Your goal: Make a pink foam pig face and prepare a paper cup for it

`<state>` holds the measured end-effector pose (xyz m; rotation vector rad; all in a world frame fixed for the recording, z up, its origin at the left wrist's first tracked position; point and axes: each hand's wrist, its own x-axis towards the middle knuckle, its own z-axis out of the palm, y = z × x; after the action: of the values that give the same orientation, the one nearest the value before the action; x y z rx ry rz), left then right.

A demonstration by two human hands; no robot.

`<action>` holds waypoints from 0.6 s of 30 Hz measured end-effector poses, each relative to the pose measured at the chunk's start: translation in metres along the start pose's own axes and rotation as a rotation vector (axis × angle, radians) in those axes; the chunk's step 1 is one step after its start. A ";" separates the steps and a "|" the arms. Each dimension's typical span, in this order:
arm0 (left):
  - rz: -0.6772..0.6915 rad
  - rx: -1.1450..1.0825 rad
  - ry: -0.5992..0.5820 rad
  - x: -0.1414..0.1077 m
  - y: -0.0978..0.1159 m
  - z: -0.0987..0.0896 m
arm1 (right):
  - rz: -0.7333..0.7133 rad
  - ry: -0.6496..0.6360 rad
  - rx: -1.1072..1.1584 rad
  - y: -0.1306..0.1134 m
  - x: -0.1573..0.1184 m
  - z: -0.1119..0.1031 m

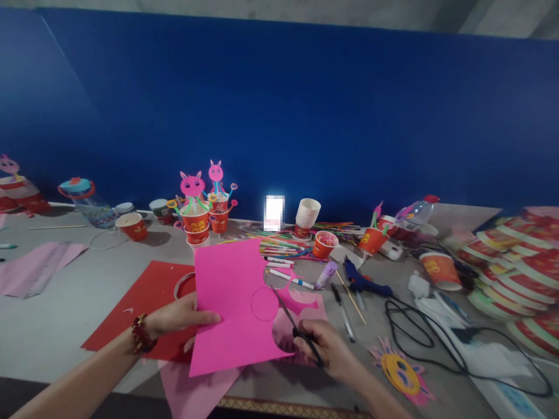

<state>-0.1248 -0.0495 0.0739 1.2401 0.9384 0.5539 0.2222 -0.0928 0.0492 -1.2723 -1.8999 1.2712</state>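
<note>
My left hand [183, 320] grips the left edge of a bright pink sheet of paper [227, 267], thumb on top and fingers beneath. A circle is drawn on the sheet, and its right edge is cut away in curves. My right hand [321, 346] is closed round the dark handles of a pair of scissors [286, 311], whose blades meet the sheet beside the drawn circle. Under the sheet lie a red sheet [144, 302] and a paler pink sheet [205, 390]. A ring-shaped roll [183, 284] is partly hidden behind the sheet.
Paper-cup figures [195, 218] stand behind the sheet. Markers [290, 279], a purple glue stick [326, 275] and a blue glue gun [364, 279] lie right of it. A black cable [393, 334] loops near stacked cups [519, 273]. A blue partition [279, 116] closes off the back.
</note>
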 end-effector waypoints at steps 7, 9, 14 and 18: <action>-0.018 -0.064 0.083 0.007 0.001 0.008 | -0.023 0.013 0.019 0.003 -0.002 0.000; -0.012 -0.047 0.090 0.007 0.000 0.009 | 0.019 0.005 0.066 0.005 -0.002 0.002; 0.006 0.101 -0.001 0.005 0.000 0.005 | 0.078 -0.026 0.141 0.009 -0.002 0.006; 0.020 0.193 -0.028 0.003 0.005 0.005 | 0.047 -0.017 0.156 0.005 -0.001 0.007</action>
<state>-0.1189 -0.0486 0.0779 1.4283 0.9744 0.4687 0.2194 -0.0959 0.0417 -1.2355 -1.7539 1.4287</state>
